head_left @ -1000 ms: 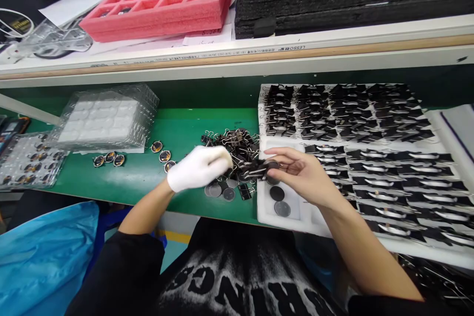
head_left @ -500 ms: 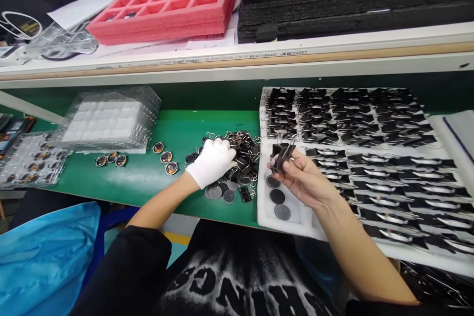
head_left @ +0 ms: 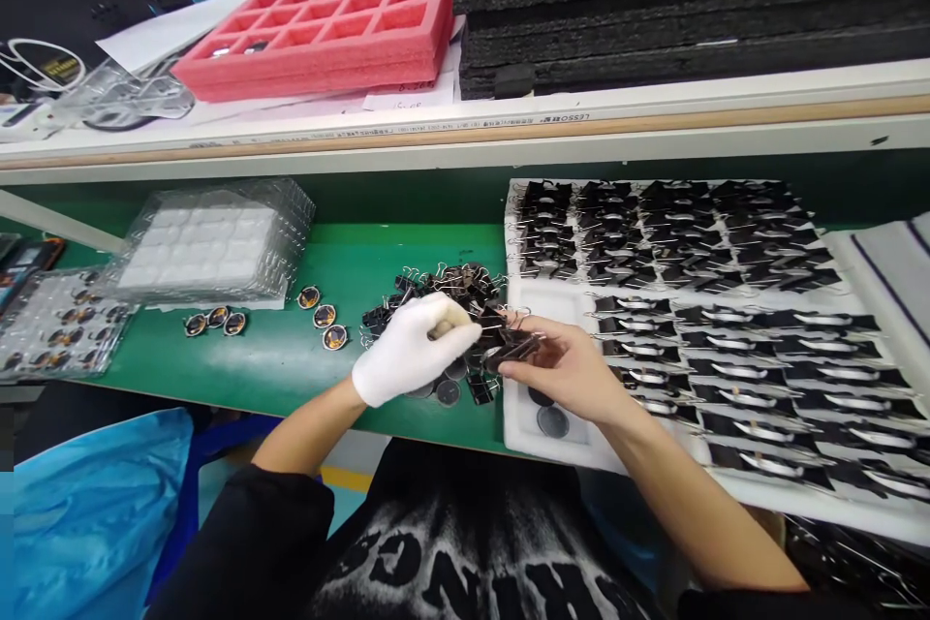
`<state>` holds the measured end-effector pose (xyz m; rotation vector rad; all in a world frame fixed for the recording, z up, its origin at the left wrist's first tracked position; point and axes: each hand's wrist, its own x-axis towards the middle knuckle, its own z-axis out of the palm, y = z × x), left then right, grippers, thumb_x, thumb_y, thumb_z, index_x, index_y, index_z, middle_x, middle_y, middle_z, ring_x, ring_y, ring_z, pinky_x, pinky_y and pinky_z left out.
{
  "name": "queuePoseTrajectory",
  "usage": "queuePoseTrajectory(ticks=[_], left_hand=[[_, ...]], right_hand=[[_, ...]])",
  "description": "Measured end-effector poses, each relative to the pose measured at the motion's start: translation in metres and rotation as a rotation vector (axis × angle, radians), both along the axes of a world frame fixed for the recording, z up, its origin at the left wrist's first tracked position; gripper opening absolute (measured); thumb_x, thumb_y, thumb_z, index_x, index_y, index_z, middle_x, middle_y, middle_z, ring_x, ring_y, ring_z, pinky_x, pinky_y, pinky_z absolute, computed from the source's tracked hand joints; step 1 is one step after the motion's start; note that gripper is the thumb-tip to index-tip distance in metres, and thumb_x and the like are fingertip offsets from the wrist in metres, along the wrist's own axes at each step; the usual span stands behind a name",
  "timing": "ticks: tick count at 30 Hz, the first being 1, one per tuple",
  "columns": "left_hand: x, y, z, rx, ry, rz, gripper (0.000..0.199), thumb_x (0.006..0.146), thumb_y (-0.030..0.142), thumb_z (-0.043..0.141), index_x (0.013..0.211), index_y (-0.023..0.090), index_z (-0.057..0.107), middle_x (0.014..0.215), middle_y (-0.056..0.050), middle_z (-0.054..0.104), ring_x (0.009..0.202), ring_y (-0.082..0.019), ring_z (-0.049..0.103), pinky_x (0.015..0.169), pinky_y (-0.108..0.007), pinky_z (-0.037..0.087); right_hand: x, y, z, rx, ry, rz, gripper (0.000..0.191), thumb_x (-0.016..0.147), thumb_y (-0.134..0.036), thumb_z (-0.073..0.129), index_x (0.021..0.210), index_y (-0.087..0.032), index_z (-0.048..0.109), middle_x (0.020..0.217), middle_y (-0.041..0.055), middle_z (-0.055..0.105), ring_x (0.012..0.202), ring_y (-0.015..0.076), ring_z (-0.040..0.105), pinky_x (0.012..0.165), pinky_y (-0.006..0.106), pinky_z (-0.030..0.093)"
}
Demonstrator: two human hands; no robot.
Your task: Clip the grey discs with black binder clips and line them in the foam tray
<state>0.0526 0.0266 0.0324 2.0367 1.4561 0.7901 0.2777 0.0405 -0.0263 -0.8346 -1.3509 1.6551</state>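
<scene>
My left hand (head_left: 414,349), in a white glove, is over the near side of a pile of black binder clips (head_left: 465,286). Its fingers curl in toward the thumb, and whatever lies between them is hidden. Bare and close beside it, my right hand (head_left: 571,363) grips a black binder clip (head_left: 517,346) with silver wire handles; a round piece shows at its jaws. Dark round discs (head_left: 449,393) lie at the pile's front edge. Another disc (head_left: 553,420) sits in the white foam tray (head_left: 519,426) under my right wrist.
Rows of clipped pieces (head_left: 733,344) fill the foam tray on the right. Several amber-faced round pieces (head_left: 324,316) lie on the green table (head_left: 283,368). Clear plastic trays (head_left: 210,242) are stacked at left. Above runs a shelf edge (head_left: 407,131) with a pink foam tray (head_left: 312,73).
My right hand has come left and down with the binder clip, from above the foam tray to the pile. My left hand has turned its fingers toward it.
</scene>
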Motion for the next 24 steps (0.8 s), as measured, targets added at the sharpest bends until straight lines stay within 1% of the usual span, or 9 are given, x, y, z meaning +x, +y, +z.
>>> queuePoseTrajectory(ticks=[2,4,6,8,11,14,16,20,24], left_hand=[[0.004,-0.007,-0.001,0.034,-0.050,0.043,0.019,0.097,0.031,0.050,0.087,0.021,0.063,0.080,0.000,0.065,0.074,-0.014,0.059,0.075,-0.029,0.047],[0.003,-0.009,-0.001,0.027,-0.059,0.091,0.016,0.093,0.031,0.053,0.101,0.021,0.062,0.072,0.003,0.061,0.066,-0.014,0.056,0.069,-0.028,0.046],[0.001,-0.008,0.000,-0.056,0.006,0.066,0.015,0.086,0.030,0.058,0.098,0.021,0.060,0.060,0.007,0.052,0.056,-0.012,0.048,0.061,-0.027,0.041],[0.001,-0.007,0.001,-0.164,0.093,-0.006,0.012,0.084,0.031,0.060,0.079,0.021,0.056,0.053,0.008,0.046,0.052,-0.011,0.041,0.056,-0.027,0.035],[0.004,-0.006,0.001,-0.281,0.108,-0.048,0.033,0.086,0.037,0.060,0.062,0.020,0.045,0.050,0.008,0.043,0.051,-0.009,0.036,0.052,-0.026,0.030],[0.004,-0.006,-0.006,-0.283,0.062,-0.047,0.036,0.086,0.039,0.061,0.061,0.019,0.044,0.051,0.008,0.043,0.052,-0.007,0.036,0.052,-0.024,0.031],[0.002,-0.005,-0.010,-0.223,0.056,-0.020,0.037,0.087,0.037,0.060,0.060,0.019,0.040,0.052,0.008,0.038,0.052,-0.007,0.034,0.052,-0.023,0.029],[0.000,-0.005,-0.014,-0.239,0.018,-0.034,0.037,0.089,0.036,0.056,0.060,0.019,0.042,0.053,0.008,0.037,0.052,-0.007,0.034,0.051,-0.023,0.028],[0.004,-0.010,-0.017,-0.366,-0.023,-0.064,0.033,0.091,0.039,0.056,0.065,0.018,0.054,0.054,0.006,0.050,0.052,-0.008,0.045,0.052,-0.022,0.034]], right_hand=[[0.000,-0.001,0.001,0.017,-0.018,-0.048,0.029,0.068,-0.030,0.092,0.093,-0.024,0.079,0.089,0.0033,0.078,0.056,0.0133,0.061,0.045,0.025,0.047],[0.001,-0.002,0.003,0.006,-0.022,-0.049,0.031,0.067,-0.029,0.092,0.095,-0.024,0.078,0.074,0.0009,0.074,0.053,0.0142,0.061,0.042,0.025,0.045],[0.002,-0.002,0.005,0.001,-0.008,-0.032,0.030,0.067,-0.028,0.091,0.093,-0.024,0.078,0.076,0.0010,0.075,0.051,0.0136,0.060,0.042,0.025,0.046],[0.003,-0.003,0.008,0.003,0.003,-0.007,0.029,0.066,-0.027,0.091,0.091,-0.025,0.078,0.085,0.0018,0.077,0.051,0.0129,0.061,0.044,0.026,0.051],[0.002,-0.004,0.010,0.006,0.001,0.026,0.027,0.066,-0.028,0.092,0.089,-0.025,0.078,0.092,0.0028,0.078,0.058,0.0157,0.067,0.051,0.029,0.058],[0.000,-0.004,0.009,-0.001,0.007,0.010,0.029,0.065,-0.030,0.093,0.089,-0.024,0.078,0.103,0.0056,0.078,0.073,0.0206,0.072,0.060,0.032,0.062],[-0.002,-0.005,0.007,-0.062,0.083,-0.087,0.032,0.066,-0.033,0.094,0.092,-0.024,0.077,0.110,0.0067,0.077,0.081,0.0211,0.072,0.065,0.033,0.063],[-0.008,-0.006,0.003,-0.305,0.298,-0.329,0.036,0.069,-0.039,0.095,0.093,-0.027,0.070,0.086,-0.0014,0.076,0.076,0.0154,0.070,0.076,0.033,0.063],[-0.017,-0.007,0.001,-0.387,0.330,-0.321,0.042,0.067,-0.040,0.096,0.094,-0.026,0.068,0.085,-0.0015,0.076,0.080,0.0180,0.072,0.083,0.038,0.062]])
